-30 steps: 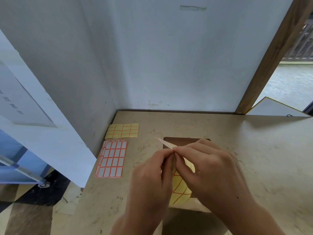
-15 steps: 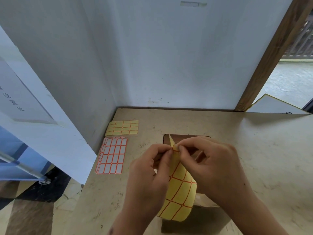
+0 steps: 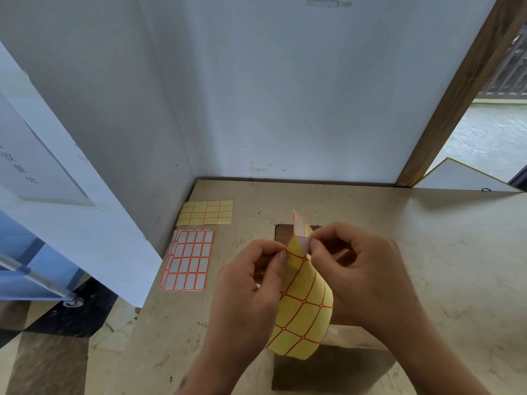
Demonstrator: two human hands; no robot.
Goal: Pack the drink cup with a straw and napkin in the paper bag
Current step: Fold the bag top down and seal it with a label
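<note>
A brown paper bag (image 3: 328,363) stands on the table under my hands, its top mostly hidden by them. My left hand (image 3: 251,283) pinches the top edge of a yellow backing sheet (image 3: 302,306) with an orange grid, which hangs curled over the bag. My right hand (image 3: 356,269) pinches a white label sticker (image 3: 299,226) with an orange border, partly peeled up from the sheet's top corner. No cup, straw or napkin is visible.
A stack of white label sheets (image 3: 188,259) and a yellow backing sheet (image 3: 206,212) lie at the table's (image 3: 427,252) left back. White walls close the left and back. A wooden post (image 3: 456,89) rises at the right.
The sheet has swung from edge-on to hanging down facing me. My right hand has pulled a label up from its top corner, and both hands rose slightly.
</note>
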